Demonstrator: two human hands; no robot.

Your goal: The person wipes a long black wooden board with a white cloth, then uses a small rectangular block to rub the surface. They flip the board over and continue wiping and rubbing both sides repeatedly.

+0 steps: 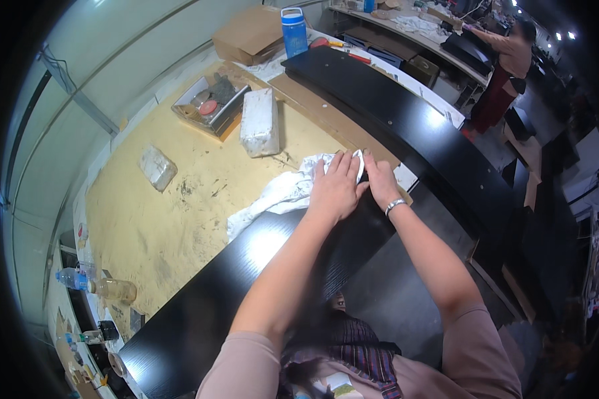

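Plainly: black board [236,266], long axis near-left to far-right, on counter [206,219].
White cloth [276,196] at its far end, under your left hand [338,189], flat, ungripping; right hand [381,185] alongside, grip unclear.

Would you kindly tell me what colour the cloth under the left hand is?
The cloth is white, seen best in the head view.

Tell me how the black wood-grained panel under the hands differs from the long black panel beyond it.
In view, the black wood-grained panel slants up to the right; the long black panel slants down to the right. A crumpled white cloth, under the left hand, touches the wood-grained panel; none lies on the long one. Pale spots dot the long panel; none show on the wood-grained one. Both are shiny black.
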